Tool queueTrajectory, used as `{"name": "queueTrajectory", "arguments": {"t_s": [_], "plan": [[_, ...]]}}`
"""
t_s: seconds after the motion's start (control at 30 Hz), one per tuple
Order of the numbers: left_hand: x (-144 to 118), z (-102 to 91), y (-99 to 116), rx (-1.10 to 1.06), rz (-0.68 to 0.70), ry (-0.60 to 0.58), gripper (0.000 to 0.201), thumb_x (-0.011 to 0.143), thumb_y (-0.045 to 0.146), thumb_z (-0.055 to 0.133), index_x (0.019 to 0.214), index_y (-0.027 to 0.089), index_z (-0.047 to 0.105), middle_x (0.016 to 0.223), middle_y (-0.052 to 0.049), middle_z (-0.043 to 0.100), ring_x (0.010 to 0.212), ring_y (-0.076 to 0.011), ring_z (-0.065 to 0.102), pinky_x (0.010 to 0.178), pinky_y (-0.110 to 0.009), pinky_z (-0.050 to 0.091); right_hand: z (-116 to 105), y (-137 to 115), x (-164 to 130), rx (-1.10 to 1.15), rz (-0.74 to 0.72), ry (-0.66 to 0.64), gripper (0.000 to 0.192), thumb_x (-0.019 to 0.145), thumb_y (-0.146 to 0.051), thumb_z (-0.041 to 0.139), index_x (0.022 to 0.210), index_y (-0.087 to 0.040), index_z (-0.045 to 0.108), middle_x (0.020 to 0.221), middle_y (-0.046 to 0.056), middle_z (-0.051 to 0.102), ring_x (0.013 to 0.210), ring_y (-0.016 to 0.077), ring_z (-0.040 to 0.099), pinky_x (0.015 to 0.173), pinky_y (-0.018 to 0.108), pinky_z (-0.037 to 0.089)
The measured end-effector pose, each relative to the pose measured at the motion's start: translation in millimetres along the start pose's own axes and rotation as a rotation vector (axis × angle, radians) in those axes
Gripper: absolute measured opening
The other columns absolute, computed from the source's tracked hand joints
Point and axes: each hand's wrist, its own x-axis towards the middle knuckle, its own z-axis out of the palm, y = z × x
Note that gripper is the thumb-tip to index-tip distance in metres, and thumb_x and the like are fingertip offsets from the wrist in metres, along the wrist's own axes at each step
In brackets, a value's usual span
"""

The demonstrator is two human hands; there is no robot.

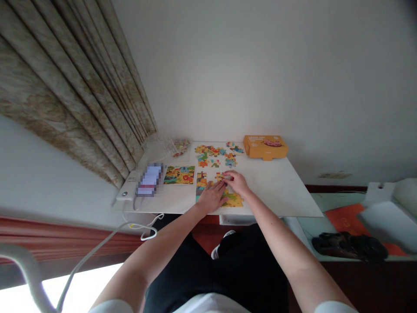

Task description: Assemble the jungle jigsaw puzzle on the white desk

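Observation:
A partly joined jigsaw puzzle (pixel 235 201) lies near the front edge of the white table. My left hand (pixel 211 198) rests flat across it, fingers stretched out and covering part of the picture. Just beyond those fingertips, my right hand (pixel 237 181) pinches a small yellow-orange puzzle piece (pixel 219 175) at the puzzle's upper side. The fingers hide part of this piece, so I cannot tell whether it is locked in. Farther back lie loose puzzle pieces (pixel 214 164) and a clump of several more. A picture card (pixel 180 174) with a lion and an elephant sits left of the puzzle.
An orange box (pixel 265 147) stands at the table's back right. At the left are a phone (pixel 149 179), a white device with a cable, and a clear plastic bag (pixel 159 147) by the curtain (pixel 81 82). Right of the table, a lower shelf holds dark shoes (pixel 350 246).

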Motion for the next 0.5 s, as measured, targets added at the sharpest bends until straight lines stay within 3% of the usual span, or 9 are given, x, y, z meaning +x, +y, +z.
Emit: {"name": "queueTrajectory", "arguments": {"t_s": [0.1,0.23,0.37,0.5], "plan": [[-0.8,-1.3,0.4,-0.009,0.005,-0.007,0.052,0.108,0.05,0.043,0.148,0.018,0.055,0.155,-0.016,0.056,0.146,-0.0299,0.051,0.123,-0.059,0.035,0.4,-0.5,0.2,0.037,0.035,0.049,0.02,0.086,-0.038,0.072,0.099,-0.024,0.078,0.11,0.007,0.077,0.077,0.0181,0.066,0.078,0.032,0.054],[-9.4,-3.8,-2.3,-0.013,0.035,0.032,0.054,0.108,0.051,0.043,0.151,0.021,0.052,0.158,-0.014,0.053,0.147,-0.0303,0.049,0.122,-0.059,0.037,-4.9,2.7,14.1,-0.032,0.112,0.257,0.028,0.092,-0.044,0.063,0.097,-0.021,0.077,0.101,0.011,0.077,0.089,0.0248,0.068,0.089,0.038,0.054],[-29.6,-16.1,-19.5,-0.042,0.046,0.142,0.045,0.108,0.045,0.048,0.143,0.02,0.06,0.152,-0.014,0.059,0.143,-0.0299,0.054,0.122,-0.055,0.039,-12.6,5.8,47.6,-0.168,0.184,0.31,0.033,0.094,-0.044,0.063,0.109,-0.018,0.075,0.117,0.018,0.073,0.115,0.0321,0.064,0.106,0.048,0.046],[-50.8,-32.1,-45.3,-0.114,0.055,0.205,0.031,0.106,0.037,0.052,0.127,0.022,0.07,0.131,-0.011,0.071,0.124,-0.0259,0.065,0.112,-0.047,0.049,-11.4,2.1,87.0,-0.308,0.343,0.301,0.043,0.093,-0.048,0.067,0.122,-0.016,0.07,0.129,0.024,0.067,0.13,0.0383,0.056,0.108,0.055,0.043]]}}
